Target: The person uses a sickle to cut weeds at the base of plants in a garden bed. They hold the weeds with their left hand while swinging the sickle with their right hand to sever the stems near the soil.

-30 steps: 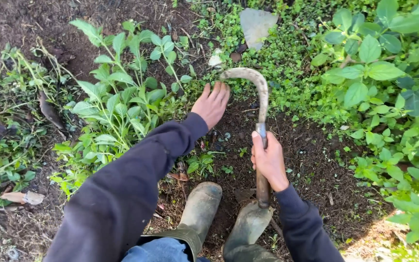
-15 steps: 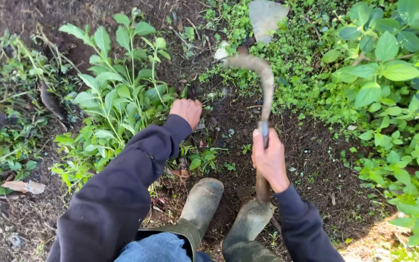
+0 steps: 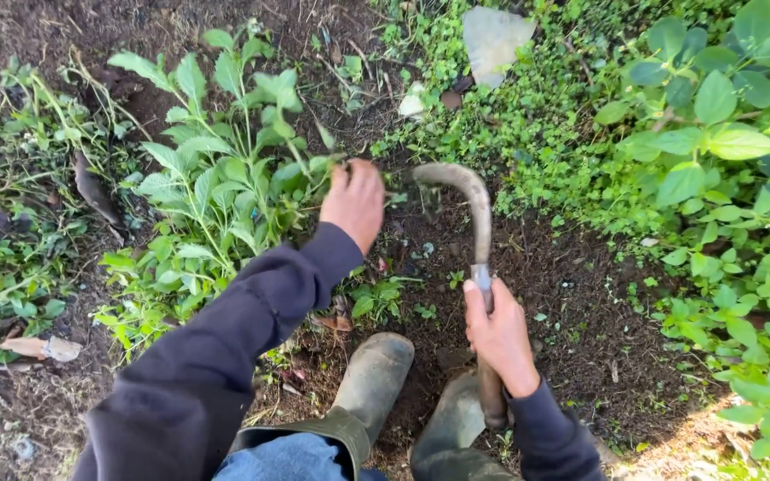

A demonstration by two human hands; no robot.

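Note:
My right hand (image 3: 496, 334) grips the handle of a curved sickle (image 3: 470, 200), whose blade arcs up and to the left over dark soil. My left hand (image 3: 356, 200), in a dark sleeve, reaches forward and closes on the stems of a tall leafy green plant (image 3: 225, 178) at its right side. The sickle's tip points at the left hand, a short gap away. Both of my green rubber boots (image 3: 376, 374) stand on the soil below the hands.
Low green ground cover (image 3: 528, 116) and broad-leaved plants (image 3: 724, 134) fill the right side. A pale flat stone (image 3: 492, 40) lies at the top. Bare dark earth (image 3: 581, 330) lies around the boots, with weeds and dry leaves (image 3: 37, 347) at the left.
My left hand moved left from the sickle blade to the leafy plant and closed on its stems. The sickle and my right hand stayed about where they were.

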